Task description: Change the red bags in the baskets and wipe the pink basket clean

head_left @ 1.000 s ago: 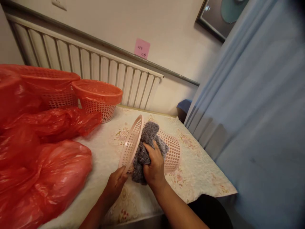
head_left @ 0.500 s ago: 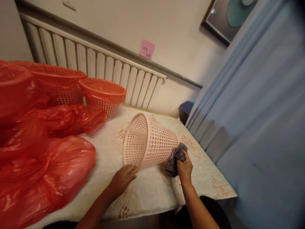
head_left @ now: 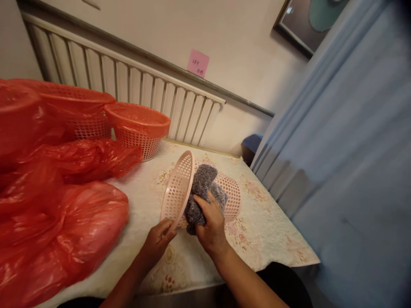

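A pink perforated plastic wastebasket (head_left: 231,194) lies on its side on the flowered tablecloth, its mouth facing left. My left hand (head_left: 159,235) is closed on the near lower part of its rim. In my right hand (head_left: 210,222) is a bunched dark grey cloth (head_left: 201,192), pressed against the outside of the basket wall near the rim. The cloth and my right hand hide the middle of the basket.
Several baskets lined with red plastic bags, one of them a small basket (head_left: 138,128), stand at the left. Loose red bags (head_left: 86,226) lie before them. A radiator (head_left: 128,81) runs behind the table, and a blue curtain (head_left: 321,149) hangs at the right.
My right hand has moved the cloth leftward along the basket, from its base end to near the rim. The basket's mouth has turned a little away from me; my left hand still grips the rim.
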Tool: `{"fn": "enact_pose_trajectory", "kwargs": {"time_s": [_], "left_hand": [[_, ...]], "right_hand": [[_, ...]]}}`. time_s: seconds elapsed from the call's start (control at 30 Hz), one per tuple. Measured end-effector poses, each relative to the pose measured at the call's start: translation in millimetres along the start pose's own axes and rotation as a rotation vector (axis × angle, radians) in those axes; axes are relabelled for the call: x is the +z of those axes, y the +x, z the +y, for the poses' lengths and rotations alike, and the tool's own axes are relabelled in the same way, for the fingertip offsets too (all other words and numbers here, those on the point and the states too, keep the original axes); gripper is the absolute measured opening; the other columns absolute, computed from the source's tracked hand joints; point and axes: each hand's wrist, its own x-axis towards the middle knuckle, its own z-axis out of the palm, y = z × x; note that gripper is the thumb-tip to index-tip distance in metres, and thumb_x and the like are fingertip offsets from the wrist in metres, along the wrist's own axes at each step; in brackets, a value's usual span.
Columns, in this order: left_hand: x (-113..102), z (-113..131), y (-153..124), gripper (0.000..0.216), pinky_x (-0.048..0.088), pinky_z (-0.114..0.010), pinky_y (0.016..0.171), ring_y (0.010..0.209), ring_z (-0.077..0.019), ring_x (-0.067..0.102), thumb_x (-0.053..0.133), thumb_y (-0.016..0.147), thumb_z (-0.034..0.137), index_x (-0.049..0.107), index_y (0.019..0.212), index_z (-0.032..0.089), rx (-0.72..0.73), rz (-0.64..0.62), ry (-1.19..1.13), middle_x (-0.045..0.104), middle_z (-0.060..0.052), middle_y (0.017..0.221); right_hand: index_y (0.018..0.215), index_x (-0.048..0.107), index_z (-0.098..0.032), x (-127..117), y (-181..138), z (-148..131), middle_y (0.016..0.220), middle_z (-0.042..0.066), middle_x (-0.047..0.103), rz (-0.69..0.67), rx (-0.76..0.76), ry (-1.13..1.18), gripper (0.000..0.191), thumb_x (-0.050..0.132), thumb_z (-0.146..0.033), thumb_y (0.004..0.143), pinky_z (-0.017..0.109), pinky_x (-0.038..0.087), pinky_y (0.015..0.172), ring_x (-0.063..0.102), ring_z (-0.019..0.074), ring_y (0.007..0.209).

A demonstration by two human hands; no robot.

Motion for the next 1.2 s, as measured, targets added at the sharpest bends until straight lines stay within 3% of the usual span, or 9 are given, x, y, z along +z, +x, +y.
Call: {"fn": "enact_pose_trajectory", "kwargs": {"time_s": [0.13,0.37,0.5,0.6,0.73,0.9,1.03,1.1,1.2], "left_hand": [[-3.1,1.0,1.2,0.04,0.042,-0.026,0.063,0.065,-0.0153,0.049,0.045,0.086,0.052,0.055,0.067,0.017,-0.008,0.008,0.008,0.051,0.001,0.067],[-1.0,-5.5,0.6,0.038,0.046,-0.028,0.069,0.073,-0.0169,0.055,0.047,0.086,0.05,0.061,0.074,0.017,0.018,-0.031,0.002,0.059,-0.002,0.075],[-0.5,-8.4,0.3,0.028,0.047,-0.035,0.088,0.095,-0.0219,0.059,0.053,0.084,0.043,0.066,0.09,0.018,-0.019,-0.058,0.019,0.066,-0.006,0.095],[-2.3,-6.8,1.3,0.026,0.046,-0.036,0.09,0.096,-0.0225,0.06,0.055,0.082,0.039,0.067,0.092,0.018,-0.065,-0.082,0.042,0.067,-0.006,0.095],[-4.5,-3.8,4.1,0.026,0.047,-0.032,0.079,0.083,-0.0195,0.059,0.053,0.082,0.04,0.066,0.086,0.017,-0.056,-0.11,0.041,0.064,-0.003,0.084],[-6.1,-4.5,6.1,0.03,0.043,-0.027,0.067,0.07,-0.016,0.052,0.053,0.081,0.045,0.059,0.07,0.017,-0.039,-0.058,0.019,0.056,0.001,0.07],[-9.0,-5.6,4.8,0.033,0.043,-0.026,0.065,0.068,-0.0156,0.051,0.052,0.083,0.047,0.057,0.067,0.018,-0.066,-0.034,-0.02,0.054,0.001,0.067],[-10.7,-5.2,4.1,0.033,0.044,-0.026,0.068,0.072,-0.0171,0.053,0.052,0.083,0.047,0.061,0.072,0.017,-0.078,-0.032,-0.032,0.058,0.0,0.07],[-12.7,-3.2,4.2,0.035,0.046,-0.027,0.068,0.071,-0.0179,0.054,0.052,0.082,0.049,0.064,0.077,0.017,-0.096,-0.015,-0.032,0.06,0.0,0.07]], "right_hand": [[0.122,0.061,-0.017,-5.6,-2.9,35.5,0.126,0.01,0.062,0.069,0.109,-0.014,0.061,0.042,0.0,0.066,0.046,0.041,0.106,0.048,0.0242,0.129],[0.119,0.063,-0.018,-34.2,-26.6,108.4,0.116,0.008,0.068,0.258,0.61,-0.09,0.057,0.046,-0.012,0.066,0.04,0.046,0.098,0.062,0.0244,0.109],[0.119,0.065,-0.019,-40.3,-38.0,125.0,0.108,0.008,0.072,0.3,0.816,-0.106,0.055,0.051,-0.021,0.066,0.038,0.048,0.092,0.064,0.0269,0.102],[0.12,0.065,-0.018,-37.9,-33.3,124.1,0.108,0.01,0.071,0.304,0.87,-0.128,0.055,0.052,-0.022,0.066,0.041,0.048,0.092,0.064,0.0287,0.102],[0.119,0.065,-0.018,-28.9,-8.3,103.1,0.112,0.008,0.07,0.251,0.731,-0.074,0.055,0.048,-0.016,0.066,0.041,0.047,0.096,0.064,0.0266,0.106],[0.121,0.062,-0.018,-10.1,19.3,46.3,0.118,0.006,0.067,0.099,0.3,0.018,0.061,0.045,-0.006,0.064,0.042,0.044,0.102,0.06,0.0235,0.113],[0.129,0.056,-0.017,4.3,20.1,3.6,0.128,0.01,0.06,-0.023,0.011,0.018,0.067,0.047,-0.005,0.064,0.049,0.038,0.108,0.046,0.0266,0.131],[0.13,0.055,-0.017,9.4,16.3,-2.4,0.135,0.012,0.055,-0.026,-0.036,0.006,0.066,0.047,-0.004,0.066,0.05,0.038,0.109,0.04,0.0269,0.135],[0.128,0.056,-0.018,11.9,7.1,13.3,0.138,0.011,0.052,0.017,-0.008,-0.014,0.065,0.043,-0.001,0.067,0.05,0.038,0.108,0.04,0.0253,0.136]]}}
